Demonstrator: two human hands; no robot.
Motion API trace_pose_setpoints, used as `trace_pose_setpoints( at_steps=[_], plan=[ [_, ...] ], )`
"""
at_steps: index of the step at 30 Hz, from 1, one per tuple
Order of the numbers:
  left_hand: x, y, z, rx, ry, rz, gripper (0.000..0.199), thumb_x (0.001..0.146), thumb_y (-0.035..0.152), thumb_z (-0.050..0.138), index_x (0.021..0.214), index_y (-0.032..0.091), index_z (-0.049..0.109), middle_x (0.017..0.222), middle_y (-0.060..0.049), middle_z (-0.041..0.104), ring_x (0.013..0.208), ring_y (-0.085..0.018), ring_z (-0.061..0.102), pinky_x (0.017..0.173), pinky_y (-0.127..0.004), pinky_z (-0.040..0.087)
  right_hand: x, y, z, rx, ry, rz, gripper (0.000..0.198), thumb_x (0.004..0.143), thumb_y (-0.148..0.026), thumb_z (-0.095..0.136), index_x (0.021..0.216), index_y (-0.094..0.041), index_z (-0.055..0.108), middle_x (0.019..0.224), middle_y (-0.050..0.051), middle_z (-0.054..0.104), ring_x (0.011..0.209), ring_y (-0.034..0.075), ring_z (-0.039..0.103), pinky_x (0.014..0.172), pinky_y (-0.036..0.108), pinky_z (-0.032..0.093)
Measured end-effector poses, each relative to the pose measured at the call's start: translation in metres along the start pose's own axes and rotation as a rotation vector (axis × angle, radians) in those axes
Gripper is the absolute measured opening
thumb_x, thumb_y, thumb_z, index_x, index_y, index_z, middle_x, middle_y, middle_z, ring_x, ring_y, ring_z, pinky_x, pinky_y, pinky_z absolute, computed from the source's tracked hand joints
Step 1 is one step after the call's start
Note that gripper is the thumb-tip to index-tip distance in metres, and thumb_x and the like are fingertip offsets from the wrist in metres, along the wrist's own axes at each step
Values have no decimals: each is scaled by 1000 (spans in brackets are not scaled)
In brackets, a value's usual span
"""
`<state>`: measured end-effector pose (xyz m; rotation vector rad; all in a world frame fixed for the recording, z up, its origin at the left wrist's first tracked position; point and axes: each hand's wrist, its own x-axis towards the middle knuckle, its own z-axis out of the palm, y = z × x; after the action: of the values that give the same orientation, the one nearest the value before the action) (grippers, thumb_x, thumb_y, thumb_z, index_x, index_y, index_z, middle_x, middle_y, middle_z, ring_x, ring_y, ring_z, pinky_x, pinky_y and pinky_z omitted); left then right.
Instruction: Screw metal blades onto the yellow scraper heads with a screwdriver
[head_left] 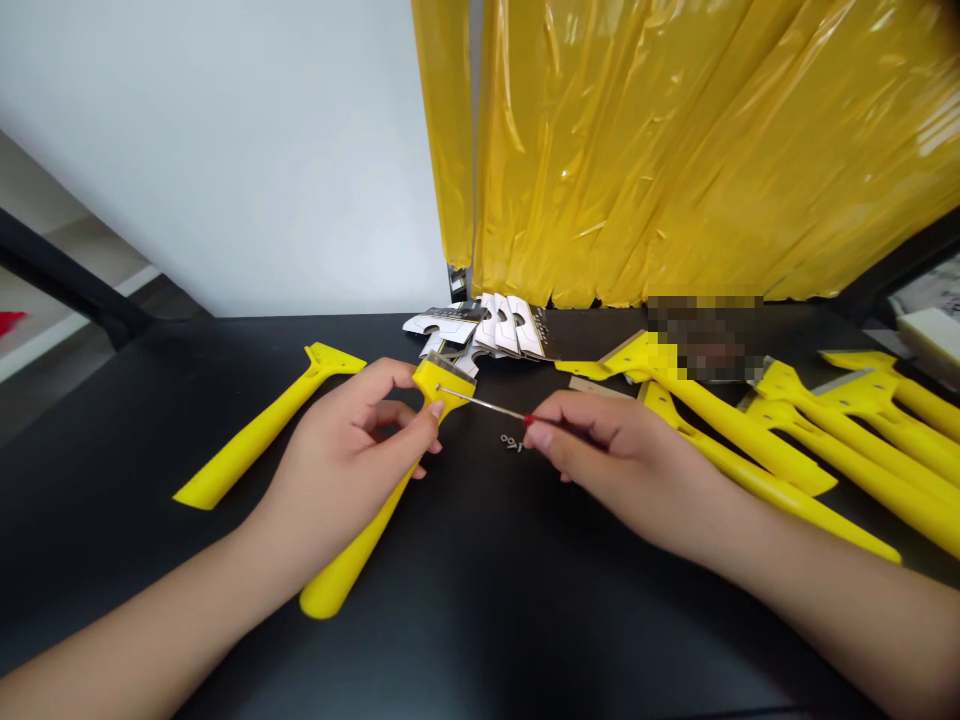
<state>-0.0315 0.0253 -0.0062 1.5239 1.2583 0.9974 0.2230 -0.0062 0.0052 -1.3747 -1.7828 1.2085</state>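
Observation:
My left hand (367, 435) grips a yellow scraper (367, 545) just below its head, where a metal blade shows along the far edge. In my right hand (600, 440) is a thin screwdriver (491, 407) with a red handle mostly hidden by the fingers. Its tip touches the scraper's head at a screw hole. A few small nuts and screws (511, 442) lie on the table beside the right fingertips. To the left of my left hand lies another yellow scraper body (255, 430), with no blade visible on it.
Several yellow scrapers (840, 450) are piled on the right of the black table (480, 640). Paper blade packets (480, 325) lie at the back centre. Behind stand a white panel (262, 150) and a yellow plastic sheet (637, 150). A blurred-out patch hides something at the back right.

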Motion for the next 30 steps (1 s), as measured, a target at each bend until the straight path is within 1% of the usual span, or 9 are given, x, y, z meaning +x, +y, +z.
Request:
trace_pose_setpoints(
  at_steps=[3, 7, 10, 12, 15, 17, 20, 25, 30],
  plan=[
    [-4, 3, -2, 88, 27, 71, 19, 94, 38, 79, 108, 29, 70, 92, -1, 75, 76, -21, 75, 58, -27, 64, -7, -3, 4, -42, 18, -28, 22, 103, -40, 62, 92, -23, 68, 79, 0, 60, 76, 15, 52, 67, 28, 38],
    [-8, 5, -3, 178, 56, 120, 22, 94, 38, 78, 113, 31, 70, 99, -1, 75, 79, -22, 75, 61, -28, 62, -7, -7, 4, 189, -130, 53, 41, 108, -54, 47, 88, -21, 62, 60, -6, 45, 56, 12, 40, 58, 27, 41],
    [-8, 8, -3, 174, 79, 133, 26, 93, 38, 80, 115, 32, 69, 103, -1, 74, 80, -21, 74, 62, -29, 62, -2, -6, 2, 317, -219, 76, 45, 108, -59, 43, 90, -21, 60, 52, -11, 34, 47, 10, 31, 57, 29, 49],
    [-8, 14, -3, 127, 114, 131, 25, 92, 39, 81, 113, 31, 68, 101, 0, 72, 77, -20, 73, 61, -28, 62, -1, -4, 3, 303, -199, 58, 39, 107, -56, 48, 96, -21, 62, 58, -9, 42, 51, 10, 37, 60, 28, 48],
    [-7, 28, -4, -19, 167, 91, 19, 95, 38, 77, 106, 30, 64, 85, 4, 70, 63, -16, 69, 54, -26, 60, -6, -3, 8, 232, -120, 4, 20, 109, -43, 52, 109, -24, 60, 82, -4, 55, 70, 12, 49, 67, 26, 45],
    [-6, 35, -6, -138, 196, 15, 14, 96, 37, 73, 100, 28, 63, 73, 5, 69, 56, -15, 68, 52, -23, 57, -12, -5, 11, 168, -71, -33, 9, 109, -34, 52, 111, -27, 57, 92, -2, 56, 81, 13, 51, 74, 27, 45],
    [-7, 39, -3, -330, 198, -137, 13, 94, 33, 74, 93, 25, 63, 75, 4, 72, 61, -16, 73, 56, -22, 60, -20, -12, 15, 66, -61, -41, 8, 106, -34, 58, 111, -29, 56, 94, -3, 54, 85, 14, 50, 78, 29, 45],
    [-19, 29, 11, -526, 50, -239, 17, 96, 30, 75, 85, 24, 63, 79, 4, 74, 73, -15, 75, 70, -25, 68, -29, -17, 16, -88, -58, -38, 47, 86, -56, 82, 119, -32, 58, 97, -3, 63, 88, 17, 57, 77, 31, 48],
    [-28, 29, 14, -537, -145, -231, 16, 98, 32, 73, 87, 24, 66, 96, -3, 82, 93, -25, 82, 92, -42, 70, -28, -27, 11, -422, 139, -204, 18, 93, -33, 72, 94, -26, 56, 83, -4, 60, 73, 14, 55, 66, 30, 41]
  ],
)
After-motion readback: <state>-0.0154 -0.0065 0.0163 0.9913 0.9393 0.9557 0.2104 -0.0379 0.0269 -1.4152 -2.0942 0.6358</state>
